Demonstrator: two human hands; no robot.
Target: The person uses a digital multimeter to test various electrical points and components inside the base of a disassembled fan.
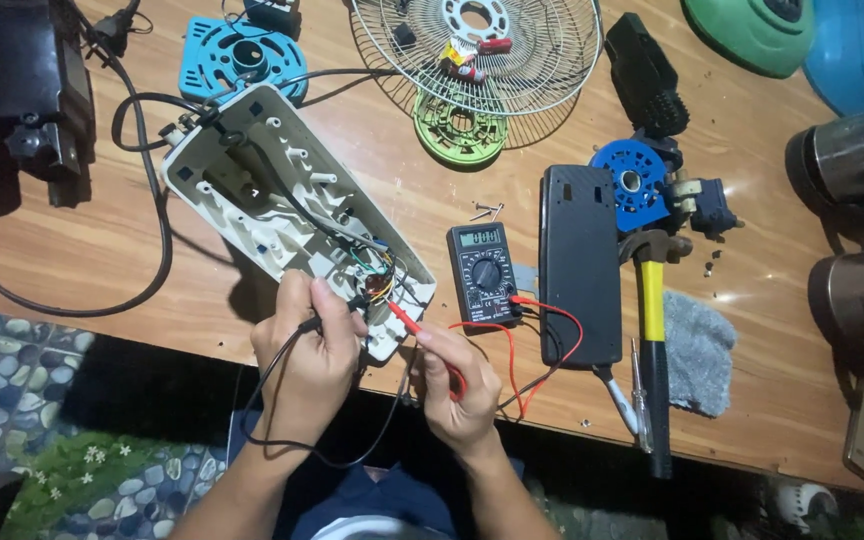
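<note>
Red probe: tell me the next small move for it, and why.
Probably slide the red probe tip a little further into the wire cluster at the near end of the open white housing and hold it steady. The right hand holds it just at the wires' edge, while the left hand holds the black probe beside them; the multimeter is switched on.

Grey multimeter screen (480,238), mid-table
</note>
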